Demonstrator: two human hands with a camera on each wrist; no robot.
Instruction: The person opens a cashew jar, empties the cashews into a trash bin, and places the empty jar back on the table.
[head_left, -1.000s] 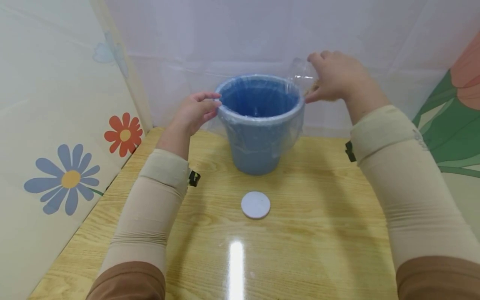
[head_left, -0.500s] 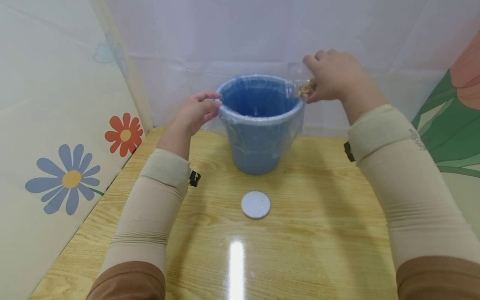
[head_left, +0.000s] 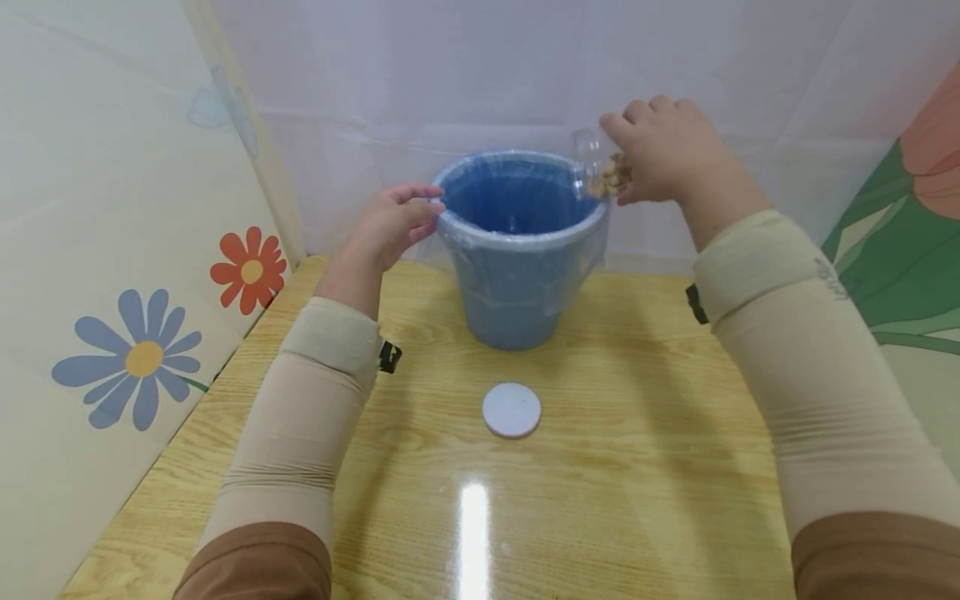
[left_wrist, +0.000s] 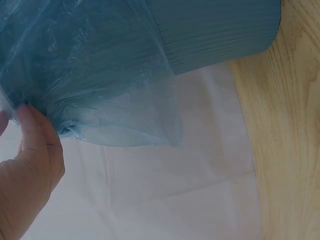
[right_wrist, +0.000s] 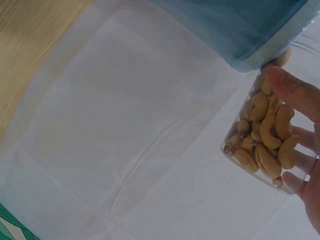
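Observation:
A blue bin [head_left: 510, 292] lined with a thin clear plastic bag [left_wrist: 115, 110] stands at the back of the table. At its left rim my left hand [head_left: 393, 225] pinches the rim and the bag between thumb and fingers. My right hand [head_left: 663, 154] grips a clear jar [right_wrist: 260, 150] at the bin's right rim. Cashew nuts [right_wrist: 272, 130] fill part of the jar. It is tilted, its mouth toward the bin's opening, and the nuts lie along its lower side. A round white lid [head_left: 512, 410] lies flat on the table in front of the bin.
The wooden table [head_left: 600, 467] has a bright light reflection near its front. A white sheet [head_left: 420, 75] hangs close behind the bin. On the left is a wall covering with printed flowers [head_left: 142, 358]; a large printed flower covers the right side.
My right hand has moved slightly left, bringing the jar's mouth over the bin's right rim. The nuts show more plainly in the jar. My left hand has stayed in place.

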